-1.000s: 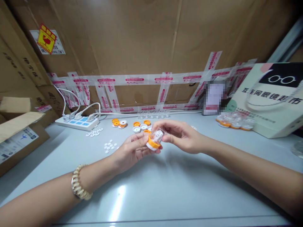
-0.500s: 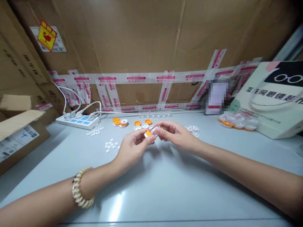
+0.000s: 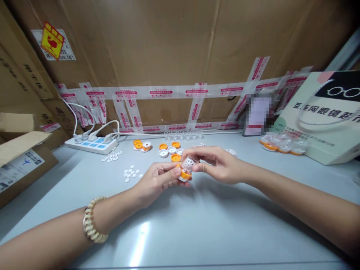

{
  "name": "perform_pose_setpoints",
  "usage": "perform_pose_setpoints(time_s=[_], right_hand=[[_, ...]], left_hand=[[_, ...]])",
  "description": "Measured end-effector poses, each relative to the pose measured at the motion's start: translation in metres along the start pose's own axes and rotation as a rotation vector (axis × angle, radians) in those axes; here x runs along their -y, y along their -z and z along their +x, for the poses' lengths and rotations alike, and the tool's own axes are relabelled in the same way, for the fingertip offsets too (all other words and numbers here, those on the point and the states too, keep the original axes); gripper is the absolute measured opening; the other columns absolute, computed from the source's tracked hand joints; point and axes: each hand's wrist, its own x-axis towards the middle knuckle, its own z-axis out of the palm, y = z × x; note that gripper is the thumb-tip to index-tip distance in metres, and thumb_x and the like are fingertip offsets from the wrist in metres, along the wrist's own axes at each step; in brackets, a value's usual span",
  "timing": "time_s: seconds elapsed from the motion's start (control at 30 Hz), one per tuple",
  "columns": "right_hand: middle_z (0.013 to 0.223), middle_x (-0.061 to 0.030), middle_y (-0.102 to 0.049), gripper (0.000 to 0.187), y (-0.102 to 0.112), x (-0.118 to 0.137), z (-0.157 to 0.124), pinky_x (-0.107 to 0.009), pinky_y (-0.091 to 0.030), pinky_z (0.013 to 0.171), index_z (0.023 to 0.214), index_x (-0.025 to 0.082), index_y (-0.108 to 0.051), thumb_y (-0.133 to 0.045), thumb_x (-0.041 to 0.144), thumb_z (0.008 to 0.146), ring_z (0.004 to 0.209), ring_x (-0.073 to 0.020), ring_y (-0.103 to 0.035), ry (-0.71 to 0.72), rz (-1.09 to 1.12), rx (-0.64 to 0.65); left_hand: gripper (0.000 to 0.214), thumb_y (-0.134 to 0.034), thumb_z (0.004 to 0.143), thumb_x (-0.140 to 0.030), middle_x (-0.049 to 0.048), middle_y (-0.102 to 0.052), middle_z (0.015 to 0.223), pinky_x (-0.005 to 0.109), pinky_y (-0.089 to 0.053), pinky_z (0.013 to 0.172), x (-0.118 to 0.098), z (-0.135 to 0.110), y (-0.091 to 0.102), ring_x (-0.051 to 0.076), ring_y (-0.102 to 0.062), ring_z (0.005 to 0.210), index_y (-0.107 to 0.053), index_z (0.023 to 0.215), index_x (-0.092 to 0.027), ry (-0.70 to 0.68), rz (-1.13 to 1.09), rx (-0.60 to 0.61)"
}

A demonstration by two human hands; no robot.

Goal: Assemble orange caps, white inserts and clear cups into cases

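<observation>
Both hands meet over the middle of the grey table (image 3: 197, 225) and grip one small container (image 3: 186, 168) with a clear top and an orange-and-white base. My left hand (image 3: 159, 180) pinches the orange base from below. My right hand (image 3: 216, 163) closes its fingers on the clear top. A beaded bracelet (image 3: 91, 225) is on my left wrist. Loose orange and white caps (image 3: 168, 148) lie just behind the hands.
Small white discs (image 3: 131, 174) are scattered to the left. A white power strip (image 3: 91, 144) with plugs sits at back left. Clear vials (image 3: 182, 134) line the taped cardboard wall. Finished containers (image 3: 281, 144) rest by a printed bag (image 3: 323, 116) at right. A cardboard box (image 3: 19, 165) stands at left.
The hands dropped slightly toward me and turned the container, so its clear top now faces up and right. Both hands kept hold of it throughout.
</observation>
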Motion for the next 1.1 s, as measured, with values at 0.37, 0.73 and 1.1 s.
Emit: perform_pose_setpoints(time_s=[0.37, 0.73, 1.1], right_hand=[[0.085, -0.0022, -0.059, 0.025, 0.006, 0.001, 0.001, -0.029, -0.048, 0.073, 0.107, 0.019, -0.055, -0.052, 0.024, 0.083, 0.077, -0.0126, -0.055, -0.051, 0.153, 0.016], [0.101, -0.0048, -0.055, 0.039, -0.010, -0.013, 0.005, -0.035, -0.048, 0.086, 0.119, 0.023, -0.046, -0.051, 0.021, 0.081, 0.092, -0.0145, -0.056, -0.188, 0.347, -0.157], [0.122, -0.0095, -0.053, 0.053, -0.022, -0.015, 0.001, -0.045, -0.044, 0.094, 0.124, 0.026, -0.042, -0.061, 0.020, 0.074, 0.112, -0.0230, -0.051, 0.163, -0.305, -0.273]], left_hand=[[0.025, -0.070, 0.075, -0.032, 0.0048, -0.067, 0.089, 0.027, -0.049, 0.081, 0.001, 0.003, 0.001, 0.015, -0.060, 0.084, -0.068, 0.092, -0.014, -0.057, 0.028, -0.031], [0.030, -0.075, 0.068, -0.024, 0.0106, -0.069, 0.094, 0.032, -0.043, 0.094, -0.001, 0.005, -0.001, 0.021, -0.064, 0.093, -0.058, 0.090, -0.011, 0.014, -0.233, -0.229], [0.035, -0.074, 0.069, -0.034, 0.0011, -0.067, 0.080, 0.029, -0.043, 0.082, 0.010, 0.006, 0.002, 0.015, -0.063, 0.080, -0.051, 0.090, -0.017, -0.059, -0.004, -0.184]])
